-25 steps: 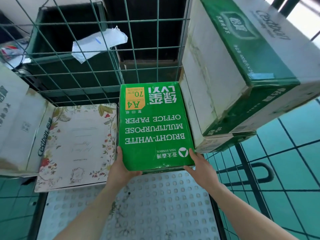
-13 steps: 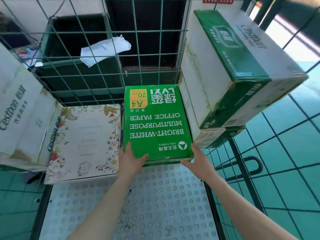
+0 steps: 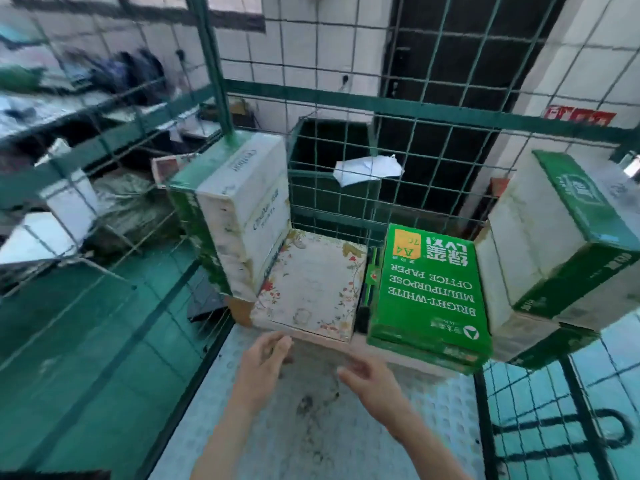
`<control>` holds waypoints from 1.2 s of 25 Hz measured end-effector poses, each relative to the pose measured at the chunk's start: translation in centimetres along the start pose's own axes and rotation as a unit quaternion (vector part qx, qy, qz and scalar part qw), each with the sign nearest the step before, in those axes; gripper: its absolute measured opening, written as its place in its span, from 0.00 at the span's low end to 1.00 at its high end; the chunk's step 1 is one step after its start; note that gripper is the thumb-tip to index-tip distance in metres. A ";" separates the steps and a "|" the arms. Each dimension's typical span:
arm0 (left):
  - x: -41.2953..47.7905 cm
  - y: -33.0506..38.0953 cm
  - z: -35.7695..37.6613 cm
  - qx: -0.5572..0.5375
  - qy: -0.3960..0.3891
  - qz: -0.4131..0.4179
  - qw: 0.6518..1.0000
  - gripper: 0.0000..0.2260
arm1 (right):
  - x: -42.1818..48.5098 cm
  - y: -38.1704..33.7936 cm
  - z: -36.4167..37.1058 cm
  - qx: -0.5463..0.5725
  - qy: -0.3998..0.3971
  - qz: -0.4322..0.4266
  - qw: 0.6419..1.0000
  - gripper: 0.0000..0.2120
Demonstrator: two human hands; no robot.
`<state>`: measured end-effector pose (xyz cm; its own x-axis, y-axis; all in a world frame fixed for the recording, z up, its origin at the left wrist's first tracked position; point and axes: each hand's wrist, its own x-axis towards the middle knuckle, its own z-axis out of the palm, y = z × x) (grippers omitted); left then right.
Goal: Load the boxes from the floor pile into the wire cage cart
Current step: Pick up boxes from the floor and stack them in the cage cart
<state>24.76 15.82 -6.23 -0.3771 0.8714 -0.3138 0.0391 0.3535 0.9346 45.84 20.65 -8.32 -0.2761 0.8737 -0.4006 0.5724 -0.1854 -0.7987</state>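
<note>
A green office-paper box (image 3: 429,292) lies flat at the back right of the wire cage cart (image 3: 415,109), on its dotted metal floor. Left of it lies a floral-lidded box (image 3: 311,289). White-and-green cartons stand stacked at the cage's left side (image 3: 252,209) and right side (image 3: 561,244). My left hand (image 3: 265,358) and my right hand (image 3: 370,375) hover over the cart floor, in front of the boxes, fingers relaxed and holding nothing.
The cart's dotted floor (image 3: 329,427) lies under my hands. A crumpled white paper (image 3: 367,168) hangs on the back mesh. Cluttered shelves (image 3: 69,168) stand beyond the left mesh. Green tiled floor (image 3: 86,341) surrounds the cart.
Both hands have let go of the green paper box and pulled back toward me. The view has lifted and swung left, showing more of the cage.
</note>
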 end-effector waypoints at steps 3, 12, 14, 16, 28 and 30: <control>-4.1 -2.2 -9.9 -0.061 0.097 -0.009 0.993 0.06 | -1.6 -6.6 8.6 -0.068 -0.106 -0.070 0.990 0.20; -18.2 -11.5 -29.1 -0.168 0.319 -0.060 0.931 0.12 | -10.1 -15.2 28.7 -0.196 -0.338 -0.153 0.908 0.20; -21.1 -14.0 -31.5 -0.184 0.350 -0.079 0.915 0.12 | -12.2 -15.5 32.4 -0.195 -0.371 -0.167 0.893 0.16; -24.5 -16.7 -34.3 -0.191 0.384 -0.096 0.898 0.14 | -14.7 -15.7 36.8 -0.221 -0.398 -0.192 0.869 0.14; -40.3 -22.4 -43.0 -0.290 0.626 -0.122 0.713 0.15 | -22.8 -21.0 55.7 -0.301 -0.586 -0.284 0.697 0.16; -42.0 -22.6 -43.3 -0.309 0.671 -0.121 0.663 0.15 | -24.2 -21.9 58.1 -0.308 -0.624 -0.293 0.656 0.13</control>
<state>-0.39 -43.52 -6.92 -0.8027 -0.4199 -0.4235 -0.4032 -0.1411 0.9042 -4.88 -22.52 -7.24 -0.7849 -0.4055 -0.4685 0.1827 0.5711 -0.8003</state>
